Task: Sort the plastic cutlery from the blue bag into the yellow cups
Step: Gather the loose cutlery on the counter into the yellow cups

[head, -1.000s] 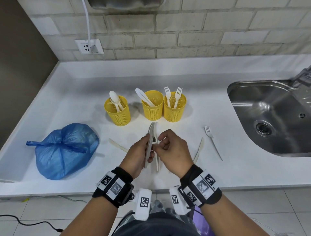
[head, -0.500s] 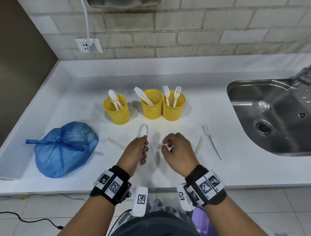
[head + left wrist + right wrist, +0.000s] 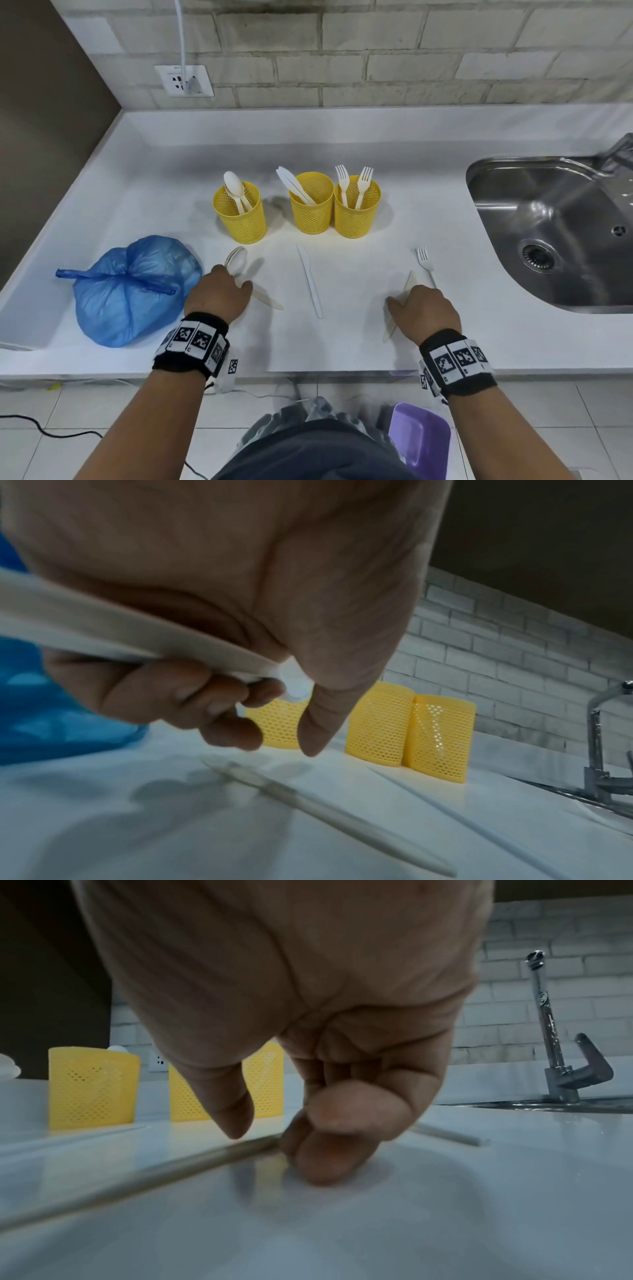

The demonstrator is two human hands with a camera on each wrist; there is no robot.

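Three yellow mesh cups stand in a row: the left cup (image 3: 241,219) holds spoons, the middle cup (image 3: 312,210) knives, the right cup (image 3: 357,214) forks. The tied blue bag (image 3: 132,291) lies at the left. My left hand (image 3: 222,293) grips a white spoon (image 3: 237,261) by its handle (image 3: 137,639), low over the counter. A beige knife (image 3: 269,303) lies beside that hand. My right hand (image 3: 423,308) curls its fingers (image 3: 325,1150) onto another beige knife (image 3: 164,1169), which lies flat, thumb close by. A white knife (image 3: 310,281) lies between the hands.
A white fork (image 3: 424,265) lies just beyond my right hand. The steel sink (image 3: 548,240) and tap (image 3: 548,1028) are at the right. The white counter (image 3: 154,192) meets a brick wall at the back. A purple bin (image 3: 419,438) sits on the floor.
The hands were together at the centre with a spoon and a knife. They parted: the left went left with the spoon, the right went right onto the beige knife, and the white knife now lies on the counter.
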